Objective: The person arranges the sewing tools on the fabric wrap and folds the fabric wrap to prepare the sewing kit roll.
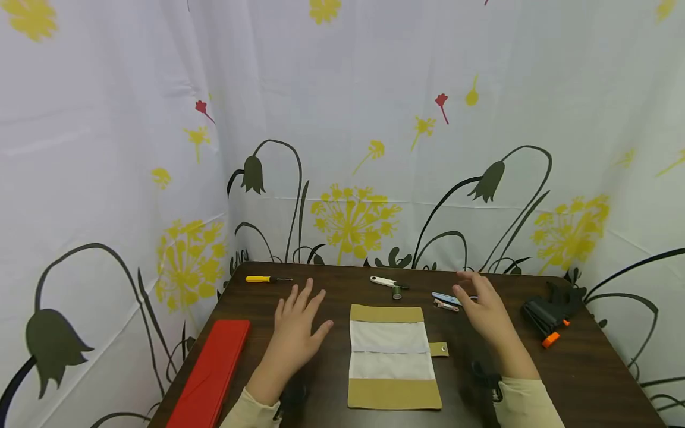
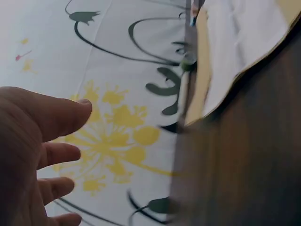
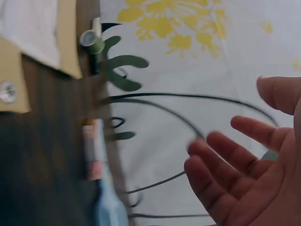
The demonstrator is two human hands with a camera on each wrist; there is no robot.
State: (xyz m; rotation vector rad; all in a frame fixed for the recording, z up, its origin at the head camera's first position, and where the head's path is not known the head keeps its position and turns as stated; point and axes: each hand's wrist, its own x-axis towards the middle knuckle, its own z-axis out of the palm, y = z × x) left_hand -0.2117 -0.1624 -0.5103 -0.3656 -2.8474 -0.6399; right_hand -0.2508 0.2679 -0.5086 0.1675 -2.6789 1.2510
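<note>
A mustard fabric pouch [image 1: 393, 334] lies unfolded on the dark table, white lining upward, its snap tab [image 1: 439, 349] pointing right. To its left, my left hand [image 1: 296, 333] hovers with fingers spread and nothing in it. My right hand [image 1: 488, 315] is held up on the other side, fingers relaxed and empty. Nearest to it are a light blue slim-handled tool [image 1: 446, 298] and a small nail clipper [image 1: 446, 305]; the hand partly overlaps the blue tool in the head view. A green thread spool [image 3: 91, 41] stands behind the pouch, beside a white-handled tool [image 1: 383, 280].
A yellow-handled screwdriver [image 1: 259, 279] lies at the back left. Along the left edge rests a long red case [image 1: 211, 371]. A black clamp-like tool with orange tips [image 1: 546, 315] sits at the right. A flower-printed curtain [image 1: 348, 107] hangs behind the table [image 1: 583, 380].
</note>
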